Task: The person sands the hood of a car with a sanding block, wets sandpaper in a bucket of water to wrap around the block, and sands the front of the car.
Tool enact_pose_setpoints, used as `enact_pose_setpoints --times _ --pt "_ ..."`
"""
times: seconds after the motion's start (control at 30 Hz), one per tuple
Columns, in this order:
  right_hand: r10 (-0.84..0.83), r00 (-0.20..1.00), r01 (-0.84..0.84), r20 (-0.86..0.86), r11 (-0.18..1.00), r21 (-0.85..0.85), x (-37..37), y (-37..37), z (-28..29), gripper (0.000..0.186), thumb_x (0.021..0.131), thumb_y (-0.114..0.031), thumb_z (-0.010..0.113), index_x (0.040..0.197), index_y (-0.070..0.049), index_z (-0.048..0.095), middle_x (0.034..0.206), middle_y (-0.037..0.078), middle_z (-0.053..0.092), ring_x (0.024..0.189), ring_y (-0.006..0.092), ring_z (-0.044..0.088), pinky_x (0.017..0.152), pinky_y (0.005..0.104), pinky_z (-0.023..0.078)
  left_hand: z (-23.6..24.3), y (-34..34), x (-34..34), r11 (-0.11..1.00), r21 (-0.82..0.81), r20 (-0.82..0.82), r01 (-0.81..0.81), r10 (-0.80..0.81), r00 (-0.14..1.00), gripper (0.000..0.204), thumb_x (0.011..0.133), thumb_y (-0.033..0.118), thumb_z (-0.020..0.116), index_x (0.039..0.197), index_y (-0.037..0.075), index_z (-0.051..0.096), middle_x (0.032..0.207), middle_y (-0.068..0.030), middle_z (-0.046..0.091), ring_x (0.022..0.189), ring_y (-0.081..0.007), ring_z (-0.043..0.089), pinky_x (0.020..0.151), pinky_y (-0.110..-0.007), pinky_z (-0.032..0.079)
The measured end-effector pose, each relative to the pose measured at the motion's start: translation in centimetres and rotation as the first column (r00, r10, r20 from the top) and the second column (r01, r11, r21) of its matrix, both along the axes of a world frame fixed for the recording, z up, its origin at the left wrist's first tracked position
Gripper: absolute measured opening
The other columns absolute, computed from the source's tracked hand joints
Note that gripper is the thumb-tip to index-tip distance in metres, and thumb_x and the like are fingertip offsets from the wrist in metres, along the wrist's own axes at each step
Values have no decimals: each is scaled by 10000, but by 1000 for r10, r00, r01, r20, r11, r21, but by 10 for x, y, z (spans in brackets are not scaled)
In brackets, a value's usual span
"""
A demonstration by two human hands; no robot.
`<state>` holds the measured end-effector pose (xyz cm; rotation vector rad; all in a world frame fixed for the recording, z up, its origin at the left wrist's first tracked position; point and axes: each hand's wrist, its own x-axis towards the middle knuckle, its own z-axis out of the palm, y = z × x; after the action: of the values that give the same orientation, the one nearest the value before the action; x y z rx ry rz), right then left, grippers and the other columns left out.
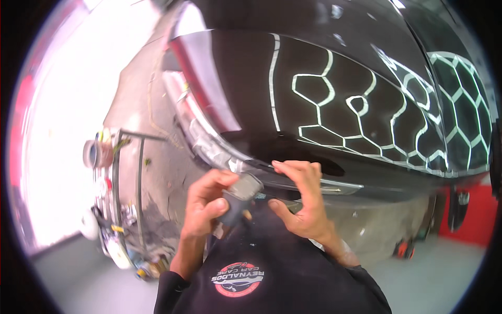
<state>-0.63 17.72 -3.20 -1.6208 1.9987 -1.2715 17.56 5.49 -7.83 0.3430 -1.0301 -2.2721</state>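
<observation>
In my left hand (205, 203) is a small grey block (244, 192) with a lighter, rounded top face, pinched between thumb and fingers. Its exact kind I cannot make out. My right hand (303, 198) is raised just to the right of it, fingers apart, with nothing in it. Beyond both hands lies the glossy black body panel of a car (251, 83), which mirrors a pattern of hexagonal lights. A headlight (206, 138) curves along the panel's left edge. Whether the right fingertips touch the car is unclear.
To the left stands a metal rack (140, 188) with a bucket (98, 154) and several bottles and other items. An orange and black object (404, 249) lies on the floor at right, near a red panel (476, 217). Bright light comes from the far left.
</observation>
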Motion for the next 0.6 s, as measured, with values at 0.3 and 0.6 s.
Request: enact_pose_setpoints --times 0.3,0.6 --pt "435 888 -441 148 897 11 40 40 -58 439 773 -188 816 1197 -157 708 1076 20 623 969 231 475 907 359 370 -49 134 72 945 238 49 -225 220 974 492 919 389 652 1102 -23 455 1033 -274 611 784 -367 696 530 -459 619" --pt "457 810 -531 368 838 127 64 51 -77 235 907 -101 696 1142 -94 698 891 34 676 797 139 575 733 293 453 -61 155 107 816 322 48 -480 492 869 609 1007 466 426 1228 -98 486 961 -234 586 666 -305 627 505 -406 539"
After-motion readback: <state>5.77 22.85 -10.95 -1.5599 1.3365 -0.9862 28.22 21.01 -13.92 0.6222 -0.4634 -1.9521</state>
